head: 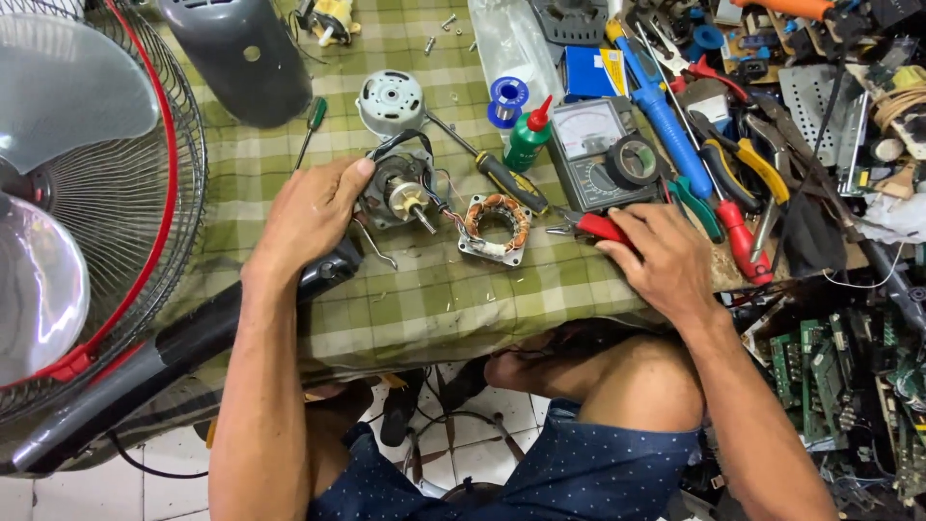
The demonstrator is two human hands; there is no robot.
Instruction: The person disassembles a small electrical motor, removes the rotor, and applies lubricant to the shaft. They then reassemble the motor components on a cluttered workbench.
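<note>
The left hand (313, 212) grips the fan motor (400, 190) at frame centre; the right hand (661, 259) closes on red-handled pliers (593, 227). A green checked tablecloth (434, 299) covers the bench over tiled floor (159, 473). The stator (495, 229) lies between the hands, tools upper right.

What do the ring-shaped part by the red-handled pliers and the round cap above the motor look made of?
Ring-shaped stator: orange-brown windings look like enamelled copper wire on a grey, dull metal square frame. Round silver cap: probably cast or pressed metal, matte grey with vent slots. Red-handled pliers under the right hand: glossy grips, likely plastic.
</note>
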